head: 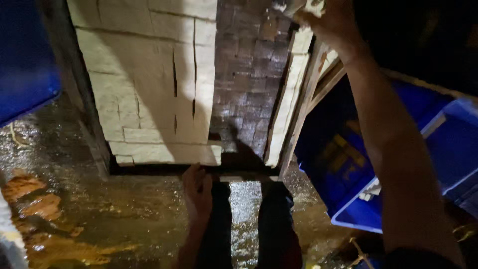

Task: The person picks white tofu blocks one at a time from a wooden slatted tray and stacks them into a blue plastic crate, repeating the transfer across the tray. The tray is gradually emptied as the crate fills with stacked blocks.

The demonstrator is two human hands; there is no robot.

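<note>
Brick wall (pixel 149 84), tool (pixel 291 7) in right hand (pixel 331 22)

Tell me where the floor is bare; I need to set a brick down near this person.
The wet floor left of the left hand is bare, bordered by the pale brick wall and orange patches. A narrow strip shows between the legs. The right side is crowded by the blue crate; the right hand is raised at the bricks.

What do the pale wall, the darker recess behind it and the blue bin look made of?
Pale wall: likely light firebrick or stone blocks, matte, with visible joints and cracks. Darker recess: small grey-brown bricks, rough and possibly sooty. Blue bin: probably moulded plastic, smooth with a slight sheen.
</note>
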